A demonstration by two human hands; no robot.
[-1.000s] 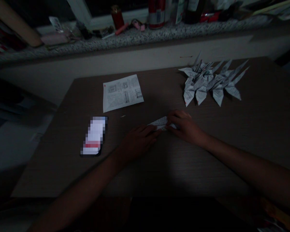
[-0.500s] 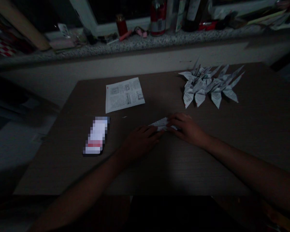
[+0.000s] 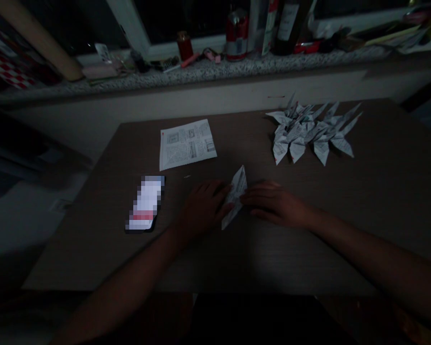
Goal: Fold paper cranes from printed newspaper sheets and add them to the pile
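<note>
A narrow, diamond-shaped piece of folded printed paper (image 3: 235, 194) lies on the table between my hands, its long points facing away from me and toward me. My left hand (image 3: 204, 203) grips its left edge, with thumb and forefinger on the paper. From the other side, the outstretched fingertips of my right hand (image 3: 273, 203) touch the right edge; the thumb is apart from the paper. Beyond my left hand lies a flat printed sheet (image 3: 187, 144). A cluster of folded paper pieces with pointed petals (image 3: 314, 134) stands at the back right.
A phone (image 3: 145, 203) with a lit, blurred screen lies left of my left hand on the dark wooden table (image 3: 104, 191). Behind the table, a granite windowsill (image 3: 201, 72) carries a red can (image 3: 237, 38), a dark bottle (image 3: 286, 28) and a small red jar (image 3: 184, 46).
The folded paper has turned from lying sideways to pointing away from me, and more of it shows. My hands have moved slightly apart. The view has tilted up a little.
</note>
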